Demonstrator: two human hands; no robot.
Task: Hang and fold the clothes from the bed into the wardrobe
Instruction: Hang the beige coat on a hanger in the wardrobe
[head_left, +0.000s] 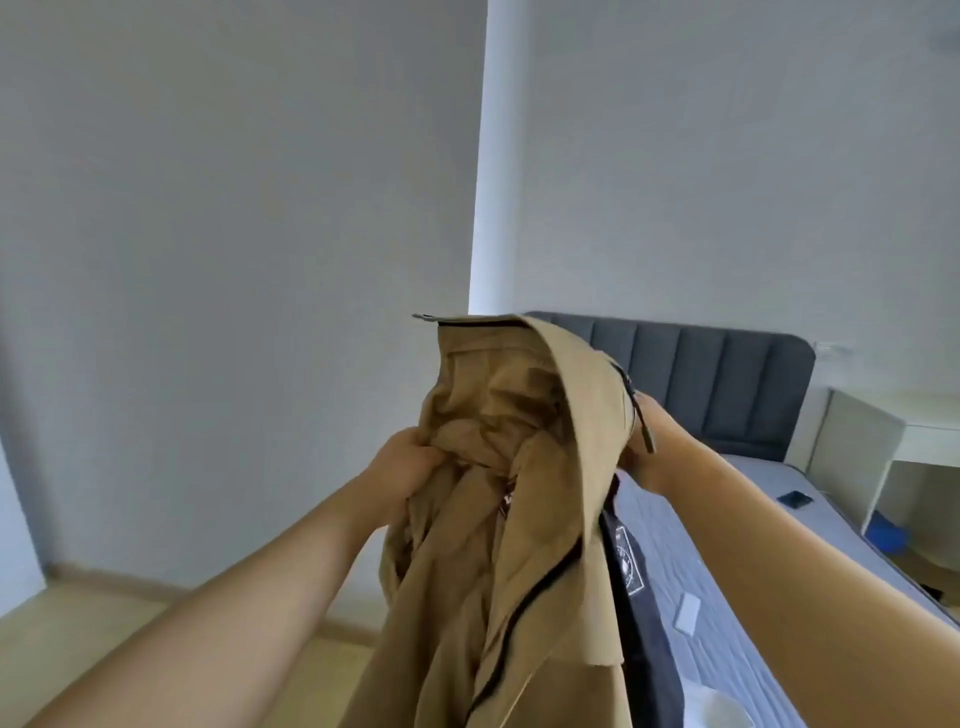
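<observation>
A tan jacket (524, 467) with a dark zipper hangs in the air in front of me, bunched at the top and trailing down past the frame's bottom edge. My left hand (402, 475) grips a fold of its lining on the left side. My right hand (652, 447) holds the jacket's right edge near the zipper, mostly hidden behind the fabric. The bed (727, 561) with a grey-blue mattress lies at the lower right, below and behind the jacket. No wardrobe is in view.
A dark padded headboard (722, 384) stands at the back. On the mattress lie a dark phone (795, 500), a small white card (688, 614) and a white item (719, 714). A white desk (883, 452) stands right of the bed. Wooden floor (93, 634) stretches left.
</observation>
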